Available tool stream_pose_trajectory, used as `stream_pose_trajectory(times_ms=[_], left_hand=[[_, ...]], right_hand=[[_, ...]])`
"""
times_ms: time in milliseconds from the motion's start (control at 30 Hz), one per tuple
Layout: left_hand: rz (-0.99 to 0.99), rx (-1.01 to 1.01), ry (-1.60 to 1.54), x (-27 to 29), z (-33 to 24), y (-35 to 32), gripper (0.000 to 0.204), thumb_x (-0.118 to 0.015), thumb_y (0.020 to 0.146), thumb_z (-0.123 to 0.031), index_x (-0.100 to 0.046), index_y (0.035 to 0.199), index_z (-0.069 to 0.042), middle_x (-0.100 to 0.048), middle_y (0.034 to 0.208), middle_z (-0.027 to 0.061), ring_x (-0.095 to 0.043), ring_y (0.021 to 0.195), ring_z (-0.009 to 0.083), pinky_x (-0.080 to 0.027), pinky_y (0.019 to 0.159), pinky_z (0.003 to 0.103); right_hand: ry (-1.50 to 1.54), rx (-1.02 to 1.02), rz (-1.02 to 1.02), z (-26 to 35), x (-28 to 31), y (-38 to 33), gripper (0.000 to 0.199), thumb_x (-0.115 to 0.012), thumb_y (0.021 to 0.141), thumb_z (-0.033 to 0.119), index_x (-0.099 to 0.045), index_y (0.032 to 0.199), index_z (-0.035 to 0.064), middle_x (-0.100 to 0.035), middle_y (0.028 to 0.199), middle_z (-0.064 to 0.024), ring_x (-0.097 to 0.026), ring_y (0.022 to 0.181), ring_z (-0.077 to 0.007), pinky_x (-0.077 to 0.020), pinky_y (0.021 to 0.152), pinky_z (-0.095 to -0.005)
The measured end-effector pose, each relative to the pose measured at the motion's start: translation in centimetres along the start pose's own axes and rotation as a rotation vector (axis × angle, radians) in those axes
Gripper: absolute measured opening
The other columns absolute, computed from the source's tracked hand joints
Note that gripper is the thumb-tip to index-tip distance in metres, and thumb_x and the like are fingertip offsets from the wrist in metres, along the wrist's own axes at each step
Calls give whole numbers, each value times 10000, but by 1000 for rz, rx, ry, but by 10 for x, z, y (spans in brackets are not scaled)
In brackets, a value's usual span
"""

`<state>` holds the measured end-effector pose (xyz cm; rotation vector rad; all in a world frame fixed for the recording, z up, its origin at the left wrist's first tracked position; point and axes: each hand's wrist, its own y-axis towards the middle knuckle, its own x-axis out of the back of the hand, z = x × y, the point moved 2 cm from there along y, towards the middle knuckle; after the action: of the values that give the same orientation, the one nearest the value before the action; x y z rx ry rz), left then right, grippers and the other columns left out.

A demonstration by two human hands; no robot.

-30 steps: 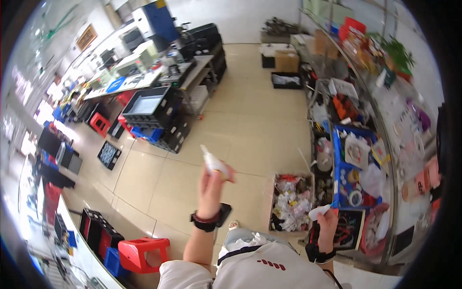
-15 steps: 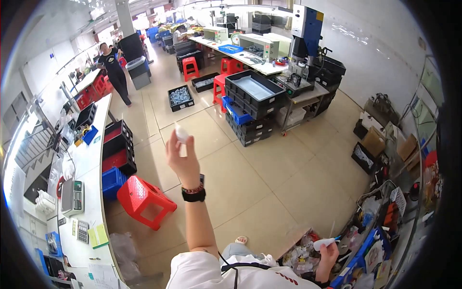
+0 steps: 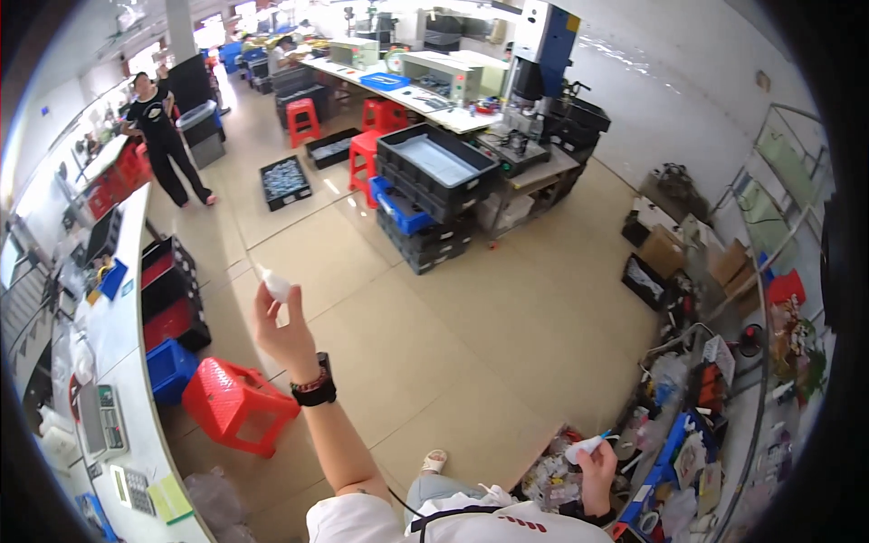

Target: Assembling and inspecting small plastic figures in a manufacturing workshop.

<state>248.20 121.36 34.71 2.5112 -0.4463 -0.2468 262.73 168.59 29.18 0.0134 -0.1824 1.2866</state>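
- A small white bottle (image 3: 276, 287) is held by the left hand (image 3: 286, 337), up in the air on the left side, above the floor (image 3: 489, 317).
- It is pinched between the thumb and the fingers, and its thin tip is pointed up and to the far left.
- A white piece with a blue tip (image 3: 584, 449) is held by the right hand (image 3: 596, 480), low on the near right side.
- It is gripped by the fingers, with the blue end pointed to the right; how tightly it is squeezed cannot be told.
- Behind the right hand, a box of scraps (image 3: 554, 472) is partly hidden.
- To the right of that hand, blue bins (image 3: 665, 462) are filled with mixed things.
- On the near left, a red stool (image 3: 237, 407) is placed beside a long white table (image 3: 122, 330).
- On the table, a scale (image 3: 101, 421) and a calculator (image 3: 136, 489) are set.
- Farther off, black crates (image 3: 434, 226) are stacked up.
- On the far left, a person in dark clothes (image 3: 163, 140) can be seen.
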Motion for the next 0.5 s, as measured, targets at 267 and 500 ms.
stream_pose_trajectory(times_ms=[267,500], left_hand=[[47,81,41,-20,11,-15,338,-680,753,-103,-554,1043,19,-607,927,99,-583,823,172,-490,688,299],[47,72,20,-29,9,-19,321,-658,776,-114,-545,1045,20,-605,937,102,-577,810,176,-483,675,287]], right_hand=[[-26,18,-83,4,4,3,200,-578,763,29,-517,947,-20,-573,879,-51,-550,798,-116,-437,729,-252],[-45,22,-119,-4,14,3,215,-583,757,25,-524,960,-15,-570,870,-39,-545,787,-108,-430,712,-239]])
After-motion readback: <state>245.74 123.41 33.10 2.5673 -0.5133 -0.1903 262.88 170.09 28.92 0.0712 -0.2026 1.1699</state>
